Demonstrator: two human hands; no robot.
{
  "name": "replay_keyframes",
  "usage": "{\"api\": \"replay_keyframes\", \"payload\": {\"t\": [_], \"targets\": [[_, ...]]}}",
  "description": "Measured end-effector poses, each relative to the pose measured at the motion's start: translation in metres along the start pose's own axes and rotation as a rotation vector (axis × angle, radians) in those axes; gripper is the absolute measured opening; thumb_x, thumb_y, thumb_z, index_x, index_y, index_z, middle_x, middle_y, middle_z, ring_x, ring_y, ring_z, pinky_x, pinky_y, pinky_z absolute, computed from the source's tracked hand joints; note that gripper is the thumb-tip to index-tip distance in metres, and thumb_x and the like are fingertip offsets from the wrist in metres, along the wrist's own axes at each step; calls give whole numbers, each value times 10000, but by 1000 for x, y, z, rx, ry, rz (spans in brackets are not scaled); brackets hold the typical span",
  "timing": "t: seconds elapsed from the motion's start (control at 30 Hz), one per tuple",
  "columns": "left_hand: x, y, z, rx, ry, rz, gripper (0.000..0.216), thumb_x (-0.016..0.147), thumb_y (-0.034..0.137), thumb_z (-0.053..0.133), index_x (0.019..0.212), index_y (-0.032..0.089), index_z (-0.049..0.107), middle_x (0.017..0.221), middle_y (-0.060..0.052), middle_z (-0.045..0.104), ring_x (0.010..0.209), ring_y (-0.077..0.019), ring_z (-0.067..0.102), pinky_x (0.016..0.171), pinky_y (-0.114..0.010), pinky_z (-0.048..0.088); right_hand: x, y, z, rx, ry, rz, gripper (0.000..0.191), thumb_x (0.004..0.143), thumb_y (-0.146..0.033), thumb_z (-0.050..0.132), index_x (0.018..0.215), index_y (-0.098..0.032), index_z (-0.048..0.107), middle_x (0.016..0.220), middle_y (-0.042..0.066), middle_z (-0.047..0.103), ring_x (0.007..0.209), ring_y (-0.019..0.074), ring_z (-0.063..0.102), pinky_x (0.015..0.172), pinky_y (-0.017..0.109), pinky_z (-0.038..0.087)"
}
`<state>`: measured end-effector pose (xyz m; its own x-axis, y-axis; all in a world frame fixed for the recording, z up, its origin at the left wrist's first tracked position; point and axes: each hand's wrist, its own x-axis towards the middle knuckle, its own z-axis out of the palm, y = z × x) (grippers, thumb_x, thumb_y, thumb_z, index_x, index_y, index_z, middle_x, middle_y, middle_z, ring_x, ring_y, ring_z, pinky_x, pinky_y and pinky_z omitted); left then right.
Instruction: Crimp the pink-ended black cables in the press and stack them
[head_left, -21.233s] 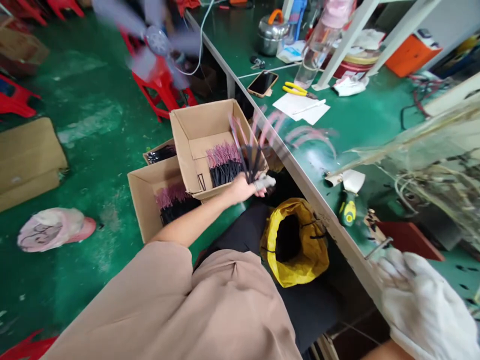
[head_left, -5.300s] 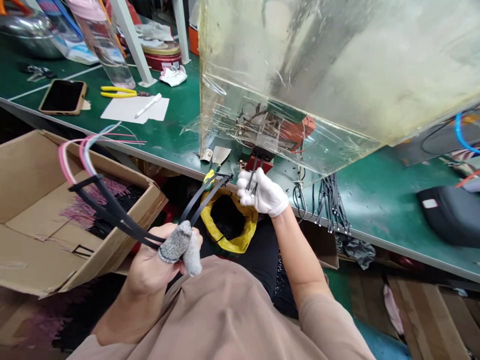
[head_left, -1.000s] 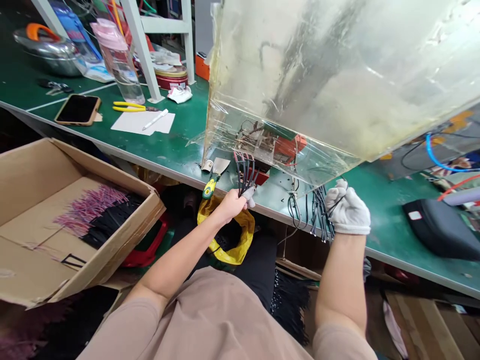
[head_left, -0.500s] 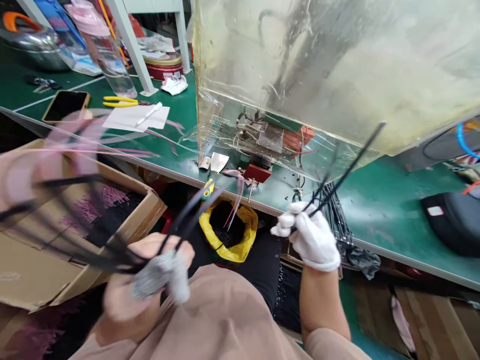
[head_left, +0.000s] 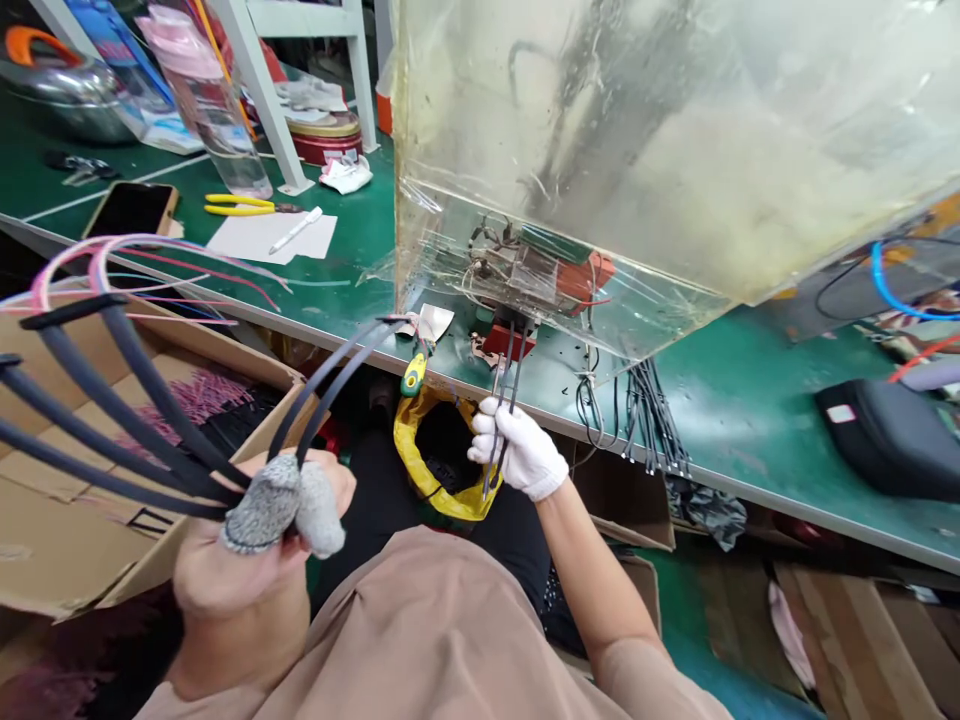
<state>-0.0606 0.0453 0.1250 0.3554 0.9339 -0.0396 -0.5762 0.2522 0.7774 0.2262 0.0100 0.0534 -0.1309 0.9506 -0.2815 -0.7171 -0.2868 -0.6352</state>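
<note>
My left hand (head_left: 255,540), with grey finger cots on some fingers, is closed around several thick black cables (head_left: 150,395). Pink and pale wires (head_left: 142,242) fan out of their far ends over the bench edge. Two of these cables curve up toward the bench. My right hand (head_left: 525,455), in a white glove, pinches a pair of thin black cables (head_left: 516,370). Their upper ends reach the red block (head_left: 510,340) of a small machine, beneath a cloudy plastic shield (head_left: 637,150). Whether the tips are inside it, I cannot tell.
A yellow-rimmed bag (head_left: 409,455) opens below the bench, near a yellow-green handled tool (head_left: 413,374). At left stands a cardboard box (head_left: 262,420) of wires. Black cables (head_left: 652,410) hang over the edge at right. Pliers (head_left: 240,205) and a phone (head_left: 133,210) lie behind.
My right hand has moved left with its thin black cables, from beside the hanging bundle to the red block. My left hand has shifted slightly left and down, still holding its cables.
</note>
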Motion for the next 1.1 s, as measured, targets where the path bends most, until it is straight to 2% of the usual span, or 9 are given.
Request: {"api": "replay_keyframes", "payload": {"t": [0.07,0.13,0.23,0.33,0.53,0.63,0.77,0.97,1.1], "targets": [[0,-1,10,27,-50,87,317,716,401,786,545,157,678,481,-53,549,428,-149,508,402,-284,429,16,-20,8,40,-37,-51,286,843,-285,765,1019,-188,561,765,-43,612,574,80,583,667,290,600],[1,1,20,47,-70,141,433,784,472,726,495,159,645,434,-41,507,386,-127,472,379,-266,413,31,-36,15,72,-2,-116,207,866,-231,718,1004,-182,572,790,-30,641,601,89,600,667,285,604],[4,5,30,33,-3,142,423,694,438,825,467,159,603,426,-21,507,376,-113,467,360,-245,406,50,-53,20,117,79,-165,64,932,-157,584,991,-180,581,807,-19,678,612,90,616,654,267,604],[6,6,32,31,36,167,406,606,384,893,471,152,587,421,-10,519,369,-104,470,353,-228,406,60,-63,22,153,133,-151,105,965,-118,493,978,-174,582,795,-12,694,592,87,622,631,251,602],[6,1,28,55,2,210,411,632,402,876,472,141,602,414,-21,520,372,-108,473,357,-233,396,65,-76,24,178,216,-108,170,995,-116,415,1014,-155,579,776,5,716,587,103,661,601,251,617],[5,2,28,57,12,191,404,629,406,871,454,160,603,408,-22,499,381,-117,463,363,-251,382,65,-80,25,175,228,-93,194,1004,-117,387,1009,-162,576,761,1,720,581,92,664,599,234,621],[3,7,29,31,27,137,401,600,400,884,434,182,591,405,-16,469,378,-118,439,357,-262,359,65,-83,25,152,235,-86,141,986,-119,444,1017,-163,575,759,-1,735,586,91,677,611,233,633],[1,7,34,57,-1,66,418,605,451,866,437,174,602,392,-13,443,354,-106,386,330,-265,304,65,-83,28,206,352,-75,234,1029,-158,356,1040,-149,590,740,17,744,581,109,690,587,243,631],[0,7,29,18,10,36,376,599,414,875,462,162,632,399,-12,458,367,-95,415,343,-234,353,67,-83,24,208,312,-64,234,1016,-147,366,1053,-156,597,755,19,747,579,111,688,605,248,634]]}}
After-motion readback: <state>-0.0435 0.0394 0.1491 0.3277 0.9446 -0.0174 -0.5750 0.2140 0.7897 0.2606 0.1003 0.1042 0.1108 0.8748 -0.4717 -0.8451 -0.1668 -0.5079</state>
